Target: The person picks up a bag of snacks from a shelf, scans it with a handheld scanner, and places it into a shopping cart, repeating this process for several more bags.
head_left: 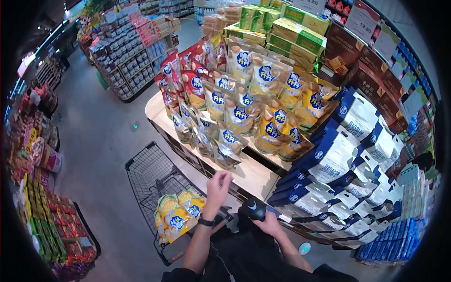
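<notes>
My left hand [219, 187] is raised beside the front edge of the wooden display stand [256, 181], fingers curled together and nothing visible in them. A dark band circles that wrist. Lower right, my right hand [268, 224] is closed on a black rounded object [254, 209] with a grey curved mark; its exact kind I cannot make out. Beneath my left arm stands a black wire shopping cart [141, 162], holding yellow snack bags [176, 214] with blue labels. Several upright snack bags [242, 113] in cream, red and yellow crowd the stand, nearest to my left hand.
White-and-blue carton packs [331, 157] are stacked to the right. Green-and-yellow boxes [298, 35] and brown cracker boxes [371, 70] rise behind the bags. Grey aisle floor [103, 155] runs along the left, with a shelf of cans [117, 61] farther off and red-and-green packets [66, 230] at lower left.
</notes>
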A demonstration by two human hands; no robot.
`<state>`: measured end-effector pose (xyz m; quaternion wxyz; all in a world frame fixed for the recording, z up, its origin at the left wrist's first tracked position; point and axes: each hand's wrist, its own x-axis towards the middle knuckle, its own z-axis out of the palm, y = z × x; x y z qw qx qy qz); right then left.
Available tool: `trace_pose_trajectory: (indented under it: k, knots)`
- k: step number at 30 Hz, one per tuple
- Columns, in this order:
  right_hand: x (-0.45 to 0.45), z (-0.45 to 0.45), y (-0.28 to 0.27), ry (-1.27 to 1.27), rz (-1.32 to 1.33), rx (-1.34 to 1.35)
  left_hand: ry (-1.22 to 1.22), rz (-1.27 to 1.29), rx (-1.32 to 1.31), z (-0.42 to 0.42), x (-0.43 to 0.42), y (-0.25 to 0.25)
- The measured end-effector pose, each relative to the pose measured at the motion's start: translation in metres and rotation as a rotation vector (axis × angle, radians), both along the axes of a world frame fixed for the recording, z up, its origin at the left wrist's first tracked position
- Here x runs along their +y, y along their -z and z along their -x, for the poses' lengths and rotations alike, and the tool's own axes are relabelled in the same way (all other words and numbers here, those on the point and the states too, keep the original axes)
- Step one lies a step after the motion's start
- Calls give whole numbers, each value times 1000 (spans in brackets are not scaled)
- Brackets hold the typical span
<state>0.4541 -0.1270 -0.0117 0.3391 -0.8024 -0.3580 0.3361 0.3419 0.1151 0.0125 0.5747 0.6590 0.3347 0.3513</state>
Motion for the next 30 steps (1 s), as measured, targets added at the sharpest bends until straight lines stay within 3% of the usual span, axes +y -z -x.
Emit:
trace_pose_trajectory:
  k: [2,4,7,10,13,20,21,24,25,28,30]
  knots:
    - [-2,-12,6,18,-38,-6,114,149,-36,-45,3,-29]
    - [-10,-23,23,49,-101,-8,182,117,-17,-94,6,-44]
    - [-19,-34,34,90,-143,-35,242,-40,261,-166,22,-47]
    - [-22,-46,14,82,-81,59,321,-11,625,-230,43,-59]
    - [-23,-56,9,121,-171,96,310,19,595,-268,46,-71]
    - [-27,-79,8,94,-201,107,259,42,451,-299,44,-17]
    - [-26,-80,12,84,-198,106,249,12,561,-294,44,-19]
    - [-23,-86,-4,120,-252,131,142,-736,458,-275,72,35]
    - [-22,-88,-4,112,-252,132,279,-379,268,-264,70,17]
    - [-24,-94,-12,74,-232,186,330,211,123,-220,69,-40]
    - [-27,-98,-30,135,-232,212,252,213,5,-181,118,-16]
